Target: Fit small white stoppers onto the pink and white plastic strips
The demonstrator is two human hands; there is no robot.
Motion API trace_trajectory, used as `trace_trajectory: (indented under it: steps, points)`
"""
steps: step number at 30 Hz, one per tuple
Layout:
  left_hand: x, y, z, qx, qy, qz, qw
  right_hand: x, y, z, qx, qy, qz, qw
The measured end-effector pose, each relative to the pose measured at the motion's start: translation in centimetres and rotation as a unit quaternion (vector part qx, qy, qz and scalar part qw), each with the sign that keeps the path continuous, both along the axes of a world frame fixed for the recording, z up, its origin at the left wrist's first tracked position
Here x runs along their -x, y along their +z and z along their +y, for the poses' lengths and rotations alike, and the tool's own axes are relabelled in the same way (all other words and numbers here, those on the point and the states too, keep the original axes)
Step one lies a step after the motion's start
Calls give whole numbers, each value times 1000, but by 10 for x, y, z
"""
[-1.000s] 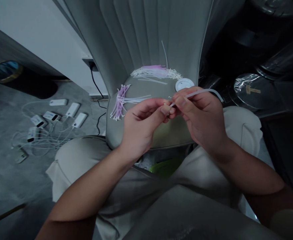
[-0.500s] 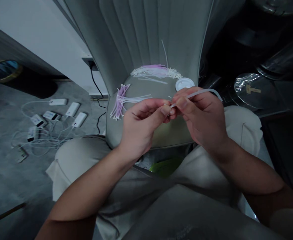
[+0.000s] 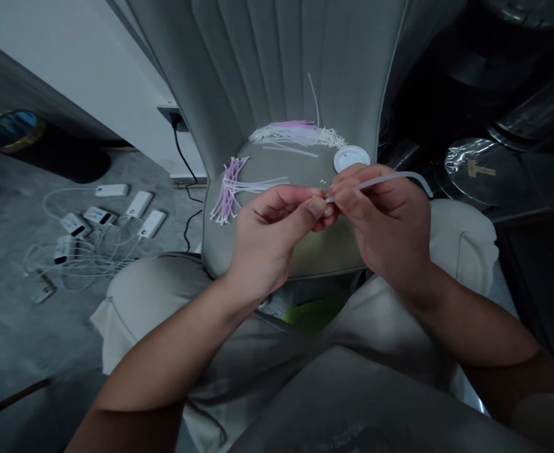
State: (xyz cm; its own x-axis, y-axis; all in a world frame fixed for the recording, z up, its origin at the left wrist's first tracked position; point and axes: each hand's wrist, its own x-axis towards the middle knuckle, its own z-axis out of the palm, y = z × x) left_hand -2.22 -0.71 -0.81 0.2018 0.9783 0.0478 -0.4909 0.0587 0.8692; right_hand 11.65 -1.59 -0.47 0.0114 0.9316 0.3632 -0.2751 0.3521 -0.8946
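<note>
Both my hands meet above the grey chair seat (image 3: 277, 251). My right hand (image 3: 385, 226) pinches a thin white cable tie (image 3: 390, 179) that arcs out to the right over its fingers. My left hand (image 3: 267, 236) is closed in a pinch on the tie's near end, thumb and forefinger touching my right fingertips. On the seat behind lie a fan of pink and white cable ties (image 3: 230, 189) at the left and a larger heap of white and pink ties (image 3: 296, 134) at the back. A small white round lid (image 3: 350, 157) lies beside that heap.
The chair's ribbed backrest (image 3: 277, 56) rises behind the seat. Several white power banks with tangled cables (image 3: 102, 220) lie on the grey floor at left, and a black cord (image 3: 182, 163) runs from a wall socket. Dark glass items (image 3: 480, 170) stand at right. Something green (image 3: 312, 313) shows between my knees.
The cable tie's free end has shifted a little to the right and the view has edged slightly; both hands keep the same pinch.
</note>
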Motion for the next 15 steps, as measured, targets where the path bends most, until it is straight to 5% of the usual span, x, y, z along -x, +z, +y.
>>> trace_trajectory:
  steps: [15]
  points:
    - [-1,0,1,4,-12,-6,1000,2,-4,4,16,2,20,1000]
